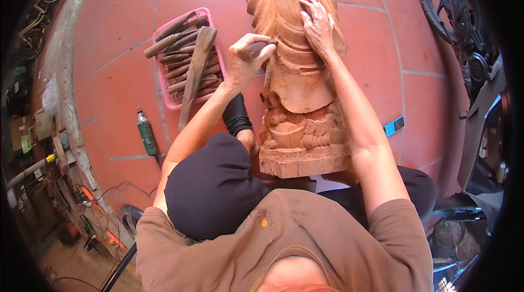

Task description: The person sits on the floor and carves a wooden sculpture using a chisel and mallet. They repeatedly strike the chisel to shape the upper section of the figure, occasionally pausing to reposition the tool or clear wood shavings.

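Observation:
A carved wooden statue [305, 93] lies lengthwise on the floor before me, its flat base towards my body and its far end cut off by the picture's upper edge. My left hand [245, 60] is closed around a short brown carving chisel [257, 48], whose tip end meets the statue's left side; most of its blade is hidden. Resting on the statue's upper surface, my right hand [318, 27] has its fingers stretched out and holds nothing. To the left of my left hand stands a pink plastic basket [164, 93] full of wooden-handled chisels [183, 63].
A wooden bar [197, 68] leans across the basket. On the red tiles lie a green rotary tool [146, 133] at left and a blue phone-like device [394, 126] at right. A motorbike [480, 84] stands at far right; tools and scraps [65, 150] line the left edge.

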Motion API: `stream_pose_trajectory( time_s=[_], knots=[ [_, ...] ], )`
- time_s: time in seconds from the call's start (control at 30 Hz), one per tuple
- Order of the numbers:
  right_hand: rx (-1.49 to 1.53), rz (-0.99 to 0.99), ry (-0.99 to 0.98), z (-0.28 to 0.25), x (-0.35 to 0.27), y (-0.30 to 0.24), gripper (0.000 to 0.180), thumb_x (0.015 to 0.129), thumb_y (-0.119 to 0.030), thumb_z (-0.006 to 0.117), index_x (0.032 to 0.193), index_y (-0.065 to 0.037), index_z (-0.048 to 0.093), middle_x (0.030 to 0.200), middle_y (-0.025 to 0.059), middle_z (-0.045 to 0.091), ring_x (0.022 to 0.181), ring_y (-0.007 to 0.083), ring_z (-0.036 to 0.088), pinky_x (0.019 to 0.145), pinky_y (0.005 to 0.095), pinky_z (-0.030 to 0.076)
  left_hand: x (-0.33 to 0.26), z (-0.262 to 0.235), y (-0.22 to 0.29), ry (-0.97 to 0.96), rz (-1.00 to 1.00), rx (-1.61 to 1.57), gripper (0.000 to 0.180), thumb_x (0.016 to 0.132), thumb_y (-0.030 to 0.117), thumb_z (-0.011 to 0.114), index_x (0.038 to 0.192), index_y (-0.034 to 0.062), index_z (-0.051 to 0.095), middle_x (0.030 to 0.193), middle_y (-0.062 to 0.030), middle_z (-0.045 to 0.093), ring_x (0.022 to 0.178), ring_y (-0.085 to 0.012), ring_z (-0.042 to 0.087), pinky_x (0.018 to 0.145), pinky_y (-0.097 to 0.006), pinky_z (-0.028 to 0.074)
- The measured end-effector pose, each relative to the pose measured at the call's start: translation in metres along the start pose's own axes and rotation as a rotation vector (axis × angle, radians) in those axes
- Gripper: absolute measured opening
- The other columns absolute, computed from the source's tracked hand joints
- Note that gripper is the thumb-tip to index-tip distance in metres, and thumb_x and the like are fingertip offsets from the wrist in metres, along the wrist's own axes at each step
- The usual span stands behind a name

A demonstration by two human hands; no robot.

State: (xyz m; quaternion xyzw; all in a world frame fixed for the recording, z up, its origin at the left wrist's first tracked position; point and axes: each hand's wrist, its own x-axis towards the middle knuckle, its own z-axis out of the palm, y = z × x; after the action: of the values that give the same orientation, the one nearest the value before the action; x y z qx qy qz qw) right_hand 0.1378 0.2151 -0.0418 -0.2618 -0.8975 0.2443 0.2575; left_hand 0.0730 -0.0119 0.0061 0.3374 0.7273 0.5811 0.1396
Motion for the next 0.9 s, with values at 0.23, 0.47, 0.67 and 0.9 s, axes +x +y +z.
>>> stream_pose_trajectory(
  time_s=[0.23,0.47,0.67,0.9],
  knots=[
    [0.189,0.041,0.093,0.010,0.004,0.006,0.035,0.091,-0.008,0.050,0.122,-0.016,0.064,0.138,0.0053,0.058,0.133,0.0199,0.048,0.115,0.0493,0.024,0.027,-0.076,0.074,-0.116,-0.229,-0.368,0.031,0.096,0.020,0.063,0.114,-0.0047,0.060,0.112,-0.0134,0.063,0.105,-0.0236,0.064,0.096,-0.035,0.052],
    [0.150,0.016,0.057,0.016,0.003,0.024,0.036,0.091,-0.011,0.052,0.124,-0.017,0.063,0.140,0.0047,0.056,0.136,0.0194,0.045,0.116,0.0499,0.023,0.042,-0.074,0.122,-0.202,-0.302,0.012,0.038,0.093,0.032,0.070,0.112,-0.0008,0.065,0.105,-0.0120,0.069,0.094,-0.0216,0.069,0.086,-0.033,0.055],
    [0.117,-0.050,0.077,0.007,-0.030,0.020,0.030,0.096,-0.018,0.052,0.125,-0.016,0.061,0.140,0.0046,0.056,0.135,0.0213,0.046,0.116,0.0493,0.025,0.036,-0.024,0.048,0.080,-0.344,-0.302,0.036,0.091,0.025,0.072,0.111,-0.0039,0.063,0.101,-0.0165,0.069,0.089,-0.0269,0.071,0.085,-0.036,0.058],
    [0.078,0.000,0.149,-0.004,-0.035,0.015,0.025,0.097,-0.020,0.053,0.119,-0.016,0.065,0.134,0.0014,0.061,0.132,0.0176,0.049,0.114,0.0444,0.028,0.031,0.031,0.012,0.385,-0.209,-0.677,0.031,0.087,0.013,0.074,0.104,-0.0093,0.063,0.095,-0.0187,0.068,0.083,-0.0304,0.072,0.077,-0.037,0.062]
  ],
)
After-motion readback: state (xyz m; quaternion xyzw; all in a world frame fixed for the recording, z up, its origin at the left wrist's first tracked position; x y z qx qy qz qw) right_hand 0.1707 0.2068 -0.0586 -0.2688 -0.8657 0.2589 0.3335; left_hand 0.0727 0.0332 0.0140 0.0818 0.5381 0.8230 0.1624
